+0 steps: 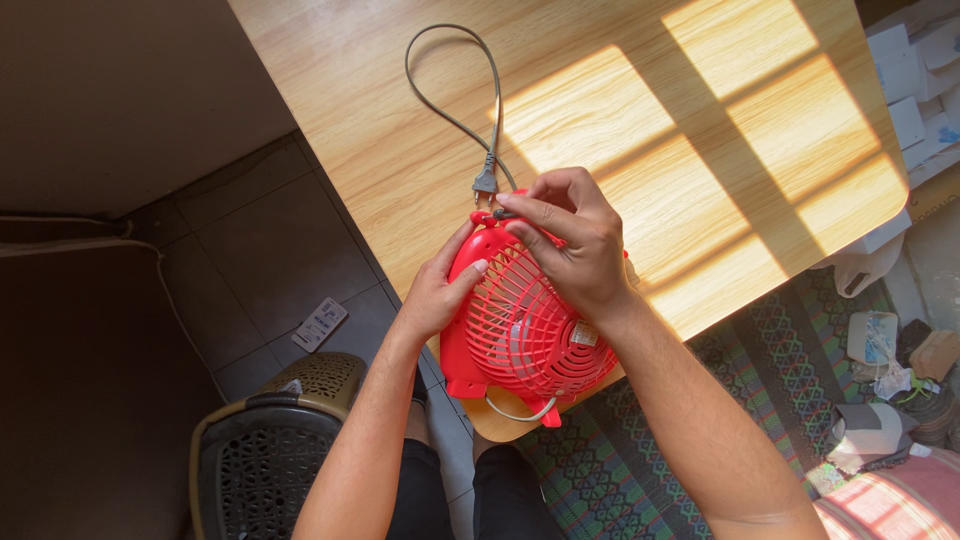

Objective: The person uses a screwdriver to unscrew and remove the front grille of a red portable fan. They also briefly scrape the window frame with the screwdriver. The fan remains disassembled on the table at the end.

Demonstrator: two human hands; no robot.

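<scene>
Both forearms reached over my lap to a red fan (520,330) lying at the near corner of the wooden table (380,130). My left hand (435,290) gripped its rim, while my right hand (570,245) pinched something small at the top. Its grey cord (440,110) looped across the table, plug (485,183) just beside my fingers.

Sharp, sunlit patches, dim left

A small pale rectangular label (584,334) is sitting on the red fan's grille. White flat boxes (915,70) are lying stacked on the floor beside the desk's far right corner.
</scene>
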